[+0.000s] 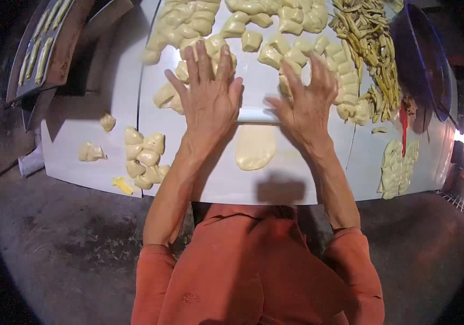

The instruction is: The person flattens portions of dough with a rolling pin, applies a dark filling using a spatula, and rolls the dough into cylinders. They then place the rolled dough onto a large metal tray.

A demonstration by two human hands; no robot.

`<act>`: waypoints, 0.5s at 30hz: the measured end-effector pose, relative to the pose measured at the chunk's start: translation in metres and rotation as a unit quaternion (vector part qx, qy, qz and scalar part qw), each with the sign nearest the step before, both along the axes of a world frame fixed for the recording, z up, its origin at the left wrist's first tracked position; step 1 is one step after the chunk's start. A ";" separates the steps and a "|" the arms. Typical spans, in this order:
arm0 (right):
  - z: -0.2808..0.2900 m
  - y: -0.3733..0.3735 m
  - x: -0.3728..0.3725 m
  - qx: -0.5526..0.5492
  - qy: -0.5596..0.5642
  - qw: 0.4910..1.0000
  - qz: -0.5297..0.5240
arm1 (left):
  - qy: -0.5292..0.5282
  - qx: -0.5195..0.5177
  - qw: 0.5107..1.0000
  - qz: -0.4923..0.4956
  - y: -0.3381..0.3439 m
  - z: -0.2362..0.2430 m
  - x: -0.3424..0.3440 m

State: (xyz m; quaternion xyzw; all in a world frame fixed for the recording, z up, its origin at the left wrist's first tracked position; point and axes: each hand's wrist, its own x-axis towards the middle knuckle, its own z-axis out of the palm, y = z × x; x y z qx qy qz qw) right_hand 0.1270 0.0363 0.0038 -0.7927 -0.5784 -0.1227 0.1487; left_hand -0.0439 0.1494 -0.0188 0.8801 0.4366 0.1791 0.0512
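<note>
Through the head view I see the left hand (210, 105) with fingers splayed straight and the right hand (309, 108) blurred, loosely spread — neither visibly closed around the white rolling pin (258, 115) crosswise between them, though I can't tell palm pressure. The flattened dough oval (256, 149) lies just nearer the red shirt (243, 254) — long axis square to the pin, about equally near both hands.

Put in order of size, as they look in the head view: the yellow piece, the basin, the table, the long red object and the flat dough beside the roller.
Largest to smallest:
1. table
2. basin
3. flat dough
Last, not ranked: yellow piece and long red object; they look too alike.
</note>
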 end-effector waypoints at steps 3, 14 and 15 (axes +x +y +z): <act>0.008 -0.031 0.003 -0.017 0.067 0.979 0.193 | 0.004 -0.013 0.998 -0.054 -0.005 -0.001 -0.004; 0.014 -0.074 -0.016 -0.128 0.111 0.969 0.180 | 0.048 -0.045 0.984 -0.164 -0.055 0.013 -0.041; 0.013 -0.077 -0.019 -0.131 0.112 0.969 0.179 | 0.048 -0.048 0.984 -0.165 -0.062 0.009 -0.044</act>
